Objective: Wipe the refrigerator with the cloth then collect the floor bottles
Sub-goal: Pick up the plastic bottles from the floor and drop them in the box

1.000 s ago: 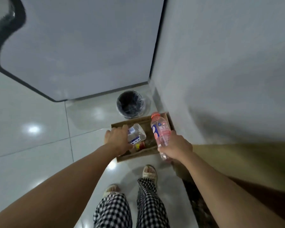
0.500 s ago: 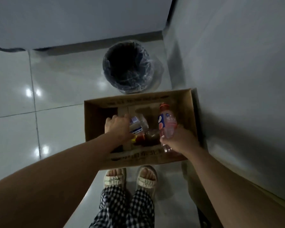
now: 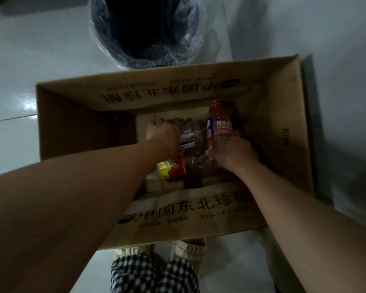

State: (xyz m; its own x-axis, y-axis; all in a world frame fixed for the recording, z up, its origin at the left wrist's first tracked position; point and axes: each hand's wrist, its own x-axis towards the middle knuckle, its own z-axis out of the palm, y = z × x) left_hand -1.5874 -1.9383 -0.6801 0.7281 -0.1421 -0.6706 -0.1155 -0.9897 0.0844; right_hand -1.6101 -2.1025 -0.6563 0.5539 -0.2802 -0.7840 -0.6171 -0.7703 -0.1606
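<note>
While both bottles hang inside the box (image 3: 279,115), the pink bottle (image 3: 219,125) stands near upright, cap toward 12 o'clock, its lower end grasped by the right hand (image 3: 232,154), which sits at its 6 o'clock. The clear bottle (image 3: 189,135) lies just beside it at 9 o'clock, tilted, with the left hand (image 3: 162,134) curled round its left side. A yellow-and-red bottle (image 3: 171,169) already rests on the box floor at 6 o'clock of the clear one, beneath both wrists. Neither hand has let go; the release looks like the next step. Compared with half a second ago, both hands have sunk deeper below the box rim, and the bin (image 3: 145,30) at 12 o'clock fills more of the view as the person leans in.
</note>
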